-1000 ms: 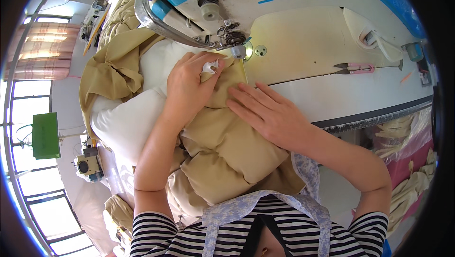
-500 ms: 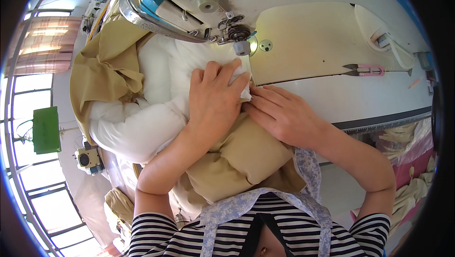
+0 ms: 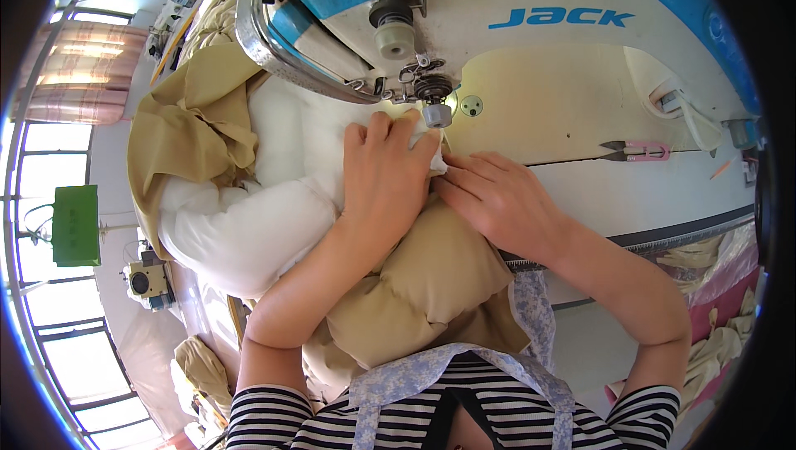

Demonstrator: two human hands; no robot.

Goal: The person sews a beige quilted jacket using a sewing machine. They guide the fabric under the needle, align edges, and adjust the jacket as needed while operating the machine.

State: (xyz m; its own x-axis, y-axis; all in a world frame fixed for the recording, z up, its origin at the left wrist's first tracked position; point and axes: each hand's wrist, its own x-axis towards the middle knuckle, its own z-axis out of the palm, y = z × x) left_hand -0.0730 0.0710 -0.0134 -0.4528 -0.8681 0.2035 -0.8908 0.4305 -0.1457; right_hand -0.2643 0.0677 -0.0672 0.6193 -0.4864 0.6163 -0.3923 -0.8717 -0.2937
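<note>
My left hand [image 3: 384, 178] lies flat on white padded fabric [image 3: 265, 209], pressing it down just in front of the needle [image 3: 434, 110] of a white and blue sewing machine [image 3: 497, 27]. My right hand [image 3: 497, 197] rests beside it, fingers pinching the fabric edge at the presser foot. A tan quilted piece [image 3: 414, 284] is bunched under both wrists and runs down to my lap. More tan cloth [image 3: 191, 135] is heaped to the left of the machine arm.
Pink thread snips [image 3: 634, 150] lie on the cream machine bed [image 3: 564, 118] to the right. A green box [image 3: 75, 224] and another small machine [image 3: 145, 282] sit at far left by the windows. Cloth scraps [image 3: 713, 350] hang at lower right.
My left hand slid from gripping the tan piece near the needle to lying flat over white padding. More white fabric has come up under the machine arm. The view moved closer.
</note>
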